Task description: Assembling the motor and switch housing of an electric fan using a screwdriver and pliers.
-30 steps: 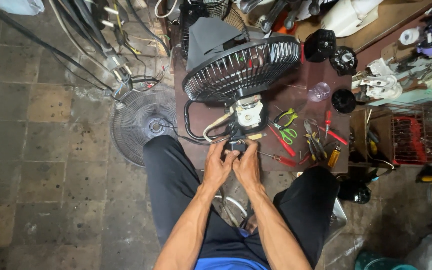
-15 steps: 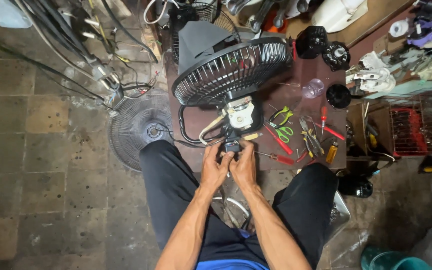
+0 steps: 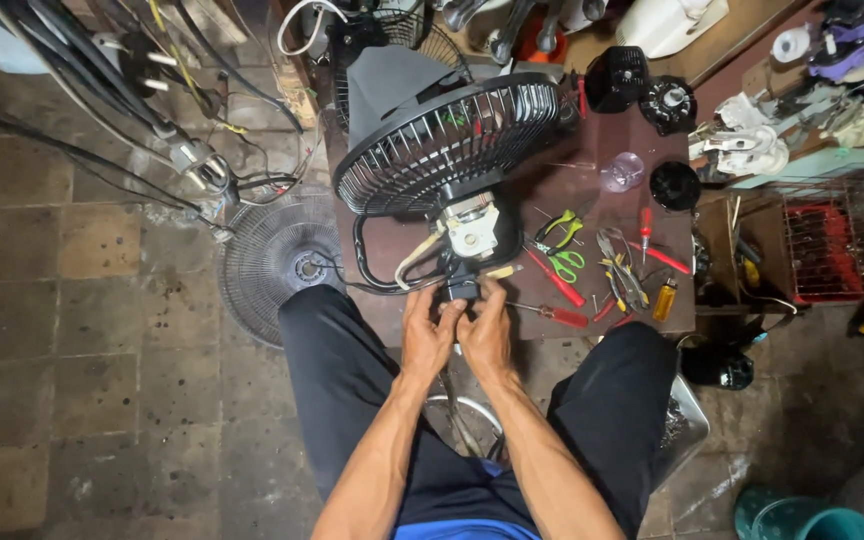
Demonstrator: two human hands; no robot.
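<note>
The small black part (image 3: 460, 290) at the base of the fan motor (image 3: 472, 228) sits where it did a second ago, at the near edge of the brown table (image 3: 592, 150); I see only a slight shift in view. My left hand (image 3: 428, 335) and right hand (image 3: 487, 335) stay pressed together beneath it, fingertips pinching it from both sides. The black fan grille (image 3: 447, 145) tilts above, and hand tools (image 3: 592, 265) lie just right.

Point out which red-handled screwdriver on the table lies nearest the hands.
The red-handled screwdriver lying flat just beside the right hand, at the table's near edge. The other red screwdriver lies farther back, past the pliers.
</note>
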